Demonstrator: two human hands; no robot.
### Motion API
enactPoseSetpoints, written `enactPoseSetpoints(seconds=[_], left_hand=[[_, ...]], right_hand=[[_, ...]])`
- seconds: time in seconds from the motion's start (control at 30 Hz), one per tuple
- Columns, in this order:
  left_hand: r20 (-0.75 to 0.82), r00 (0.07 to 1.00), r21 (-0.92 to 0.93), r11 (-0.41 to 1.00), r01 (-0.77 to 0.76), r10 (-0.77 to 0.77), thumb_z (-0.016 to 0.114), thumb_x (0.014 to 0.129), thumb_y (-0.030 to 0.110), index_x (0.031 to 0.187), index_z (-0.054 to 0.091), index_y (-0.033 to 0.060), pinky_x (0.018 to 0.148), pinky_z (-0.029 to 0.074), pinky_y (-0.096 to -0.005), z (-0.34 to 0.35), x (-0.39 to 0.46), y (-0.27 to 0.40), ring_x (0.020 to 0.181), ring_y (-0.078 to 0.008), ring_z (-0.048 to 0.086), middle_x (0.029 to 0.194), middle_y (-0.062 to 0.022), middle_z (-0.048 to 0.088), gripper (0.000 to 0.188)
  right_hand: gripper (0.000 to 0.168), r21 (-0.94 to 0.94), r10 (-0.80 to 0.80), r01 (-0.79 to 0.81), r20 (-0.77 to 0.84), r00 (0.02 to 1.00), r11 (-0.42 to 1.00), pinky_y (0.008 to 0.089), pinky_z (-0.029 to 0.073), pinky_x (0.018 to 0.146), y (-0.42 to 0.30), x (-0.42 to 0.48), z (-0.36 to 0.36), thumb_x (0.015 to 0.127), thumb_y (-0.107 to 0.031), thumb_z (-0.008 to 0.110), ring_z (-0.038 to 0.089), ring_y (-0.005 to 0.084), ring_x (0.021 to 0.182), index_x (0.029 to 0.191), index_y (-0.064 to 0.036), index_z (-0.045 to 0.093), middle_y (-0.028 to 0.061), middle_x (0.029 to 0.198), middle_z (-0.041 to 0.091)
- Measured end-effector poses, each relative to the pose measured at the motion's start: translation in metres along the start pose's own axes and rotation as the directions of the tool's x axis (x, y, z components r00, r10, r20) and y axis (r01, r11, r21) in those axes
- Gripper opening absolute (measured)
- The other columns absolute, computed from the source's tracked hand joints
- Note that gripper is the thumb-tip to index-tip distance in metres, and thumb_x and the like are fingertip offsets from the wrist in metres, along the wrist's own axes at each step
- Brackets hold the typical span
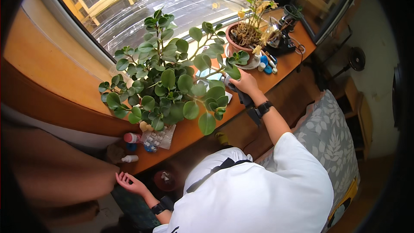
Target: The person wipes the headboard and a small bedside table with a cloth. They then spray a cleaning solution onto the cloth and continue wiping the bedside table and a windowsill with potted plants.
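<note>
My right hand [245, 83] reaches over the wooden windowsill [207, 129], its fingers closed on a dark grey cloth [242, 96] that hangs down past the sill's front edge. Leaves of a large green potted plant [168, 81] partly cover the fingertips. Just beyond the hand stands a terracotta pot [235, 43] with a yellowing plant. At the lower left, my left hand [131, 183] is held palm up with loosely curled fingers and nothing in it, close to a brown curtain [71, 165] and below the sill's left end. Each wrist bears a black band.
Small bottles and blue caps [267, 69] lie beside the terracotta pot. A pink-capped bottle [132, 138], a blister-like clear pack [161, 137] and a white bottle [130, 158] sit at the sill's left end. A leaf-patterned grey pillow [333, 136] is at right; a dark red round bin [165, 180] stands below.
</note>
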State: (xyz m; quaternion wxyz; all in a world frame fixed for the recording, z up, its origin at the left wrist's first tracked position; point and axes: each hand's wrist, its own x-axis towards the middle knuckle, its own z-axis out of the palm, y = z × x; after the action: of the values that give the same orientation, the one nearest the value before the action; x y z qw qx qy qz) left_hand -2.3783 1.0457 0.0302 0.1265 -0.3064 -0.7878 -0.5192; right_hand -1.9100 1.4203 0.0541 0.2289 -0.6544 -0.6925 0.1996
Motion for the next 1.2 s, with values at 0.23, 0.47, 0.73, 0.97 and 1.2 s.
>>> enactPoseSetpoints(seconds=[0.23,0.47,0.73,0.97,1.2], left_hand=[[0.006,0.972,0.084,0.969,-0.234,0.234,0.052,0.093,0.000,0.116,0.061,-0.0014,0.067,0.050,-0.0275,-0.021,0.037,0.086,0.075,-0.0177,0.060,0.095,-0.0106,0.063,0.025],[-0.017,0.972,-0.090,0.968,-0.233,0.233,0.050,0.095,0.002,0.109,0.062,-0.0044,0.066,0.048,-0.0258,-0.060,0.061,0.143,0.065,-0.0143,0.054,0.075,-0.0065,0.060,0.019],[0.858,0.382,-0.444,0.869,0.218,0.342,0.062,0.087,0.003,0.121,0.060,0.0034,0.068,0.051,-0.0249,0.007,0.006,0.224,0.076,-0.0136,0.063,0.090,-0.0072,0.066,0.034],[0.881,0.050,-0.358,0.594,0.721,0.470,0.045,0.102,0.024,0.142,0.029,0.0027,0.065,0.053,-0.0256,0.038,-0.022,0.185,0.082,-0.0142,0.061,0.114,-0.0100,0.055,0.048],[0.933,0.285,-0.343,0.307,0.888,0.219,0.037,0.101,0.030,0.141,0.026,0.0050,0.043,0.045,-0.0271,-0.014,0.008,0.137,0.050,-0.0166,0.052,0.089,-0.0111,0.053,0.048]], right_hand=[[0.043,0.065,0.078,-0.074,-0.052,0.996,0.995,0.0445,0.051,0.077,0.026,0.023,0.034,0.082,-0.047,0.062,0.064,0.0383,0.093,0.106,-0.012,0.069,0.0165,0.099,0.069],[0.028,0.596,0.058,-0.193,0.239,0.969,0.779,0.0237,0.048,0.066,0.050,-0.074,-0.020,0.088,-0.024,0.068,0.058,0.0065,0.072,0.093,0.003,0.067,0.0020,0.080,0.067],[0.027,0.649,-0.396,-0.166,0.625,0.673,0.742,0.0225,0.046,0.067,-0.102,-0.180,-0.070,0.089,-0.017,0.066,0.055,0.0061,0.074,0.106,0.004,0.063,0.0014,0.082,0.064],[0.023,0.775,-0.503,0.030,0.380,0.776,0.631,0.0251,0.048,0.072,-0.200,-0.211,-0.019,0.091,-0.016,0.064,0.057,0.0085,0.079,0.105,0.001,0.060,0.0040,0.088,0.065],[0.034,0.754,-0.551,0.168,0.290,0.783,0.635,0.0231,0.042,0.070,-0.239,-0.224,0.006,0.076,-0.013,0.074,0.049,0.0069,0.077,0.103,-0.005,0.055,-0.0015,0.082,0.051]])
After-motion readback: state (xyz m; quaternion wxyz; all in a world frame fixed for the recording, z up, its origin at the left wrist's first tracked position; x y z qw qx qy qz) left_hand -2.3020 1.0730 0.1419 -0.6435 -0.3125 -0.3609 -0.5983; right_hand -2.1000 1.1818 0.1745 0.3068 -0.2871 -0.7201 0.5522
